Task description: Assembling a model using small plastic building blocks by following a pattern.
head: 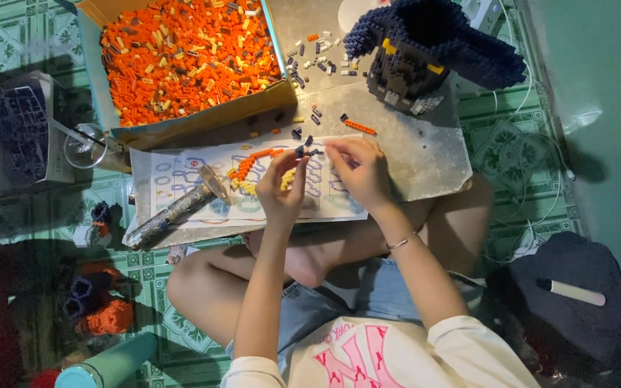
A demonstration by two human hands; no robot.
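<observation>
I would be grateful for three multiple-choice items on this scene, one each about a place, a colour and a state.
1. Where does the hammer lie?
A. On the instruction sheet's left part
B. Inside the cardboard box
C. On the dark brick model

2. Which colour fills most of the cardboard box?
A. Green
B. Orange
C. White

3. What is the left hand doing?
A. Lying flat
B. Gripping the hammer
C. Pinching a small dark piece

Key: 1 A, its head rests on the sheet; 2 B, orange bricks dominate; 3 C, fingertips meet around the piece beside the right hand.
</observation>
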